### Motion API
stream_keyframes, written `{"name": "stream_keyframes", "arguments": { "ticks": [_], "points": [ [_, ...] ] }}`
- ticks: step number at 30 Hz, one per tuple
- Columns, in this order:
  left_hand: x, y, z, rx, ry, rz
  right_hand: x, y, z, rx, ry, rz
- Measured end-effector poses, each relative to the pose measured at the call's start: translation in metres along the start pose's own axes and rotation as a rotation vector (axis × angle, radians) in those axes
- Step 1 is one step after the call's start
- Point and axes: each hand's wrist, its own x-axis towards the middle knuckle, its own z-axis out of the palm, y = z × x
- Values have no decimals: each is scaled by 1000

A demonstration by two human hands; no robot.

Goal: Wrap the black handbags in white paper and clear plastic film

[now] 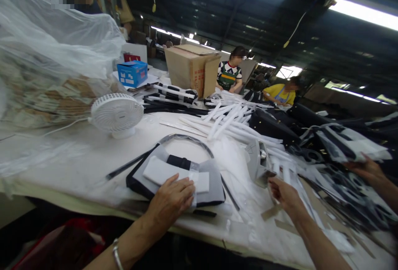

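Observation:
My left hand (171,197) lies flat, fingers together, on a white padded strip (168,172) wrapped across a black bag (174,179) near the table's front edge. The bag's long strap (186,139) loops behind it. My right hand (284,193) is curled, fingers pinched on a clear plastic wrapping (259,166) to the right of the bag. Another person's hand (367,168) reaches in at the far right, holding a wrapped black-and-white piece (348,141).
A small white fan (116,114) stands at the left, behind it a big plastic sack of paper stuffing (46,67). White wrapped strips (230,123), a cardboard box (191,69) and a blue box (132,73) lie farther back. Black bags pile at right. Two people sit across.

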Motion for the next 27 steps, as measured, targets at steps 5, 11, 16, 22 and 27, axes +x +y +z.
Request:
{"name": "stream_keyframes", "arguments": {
  "ticks": [5, 11, 16, 22, 27],
  "points": [
    [-1, 2, 4, -23, 22, -38, -1, -4, -12, -221, -2, -45],
    [-2, 1, 8, -1, -7, -34, -32, -2, -16, -196, -251, -167],
    [-2, 1, 7, 3, -77, -53, -97, -55, 4, -458, -792, -319],
    [0, 4, 0, 17, -127, -80, -185, -114, 86, -924, -1552, -205],
    [1, 8, -3, 11, -107, -88, -185, -110, 165, -1190, -1792, -269]
  ]
}}
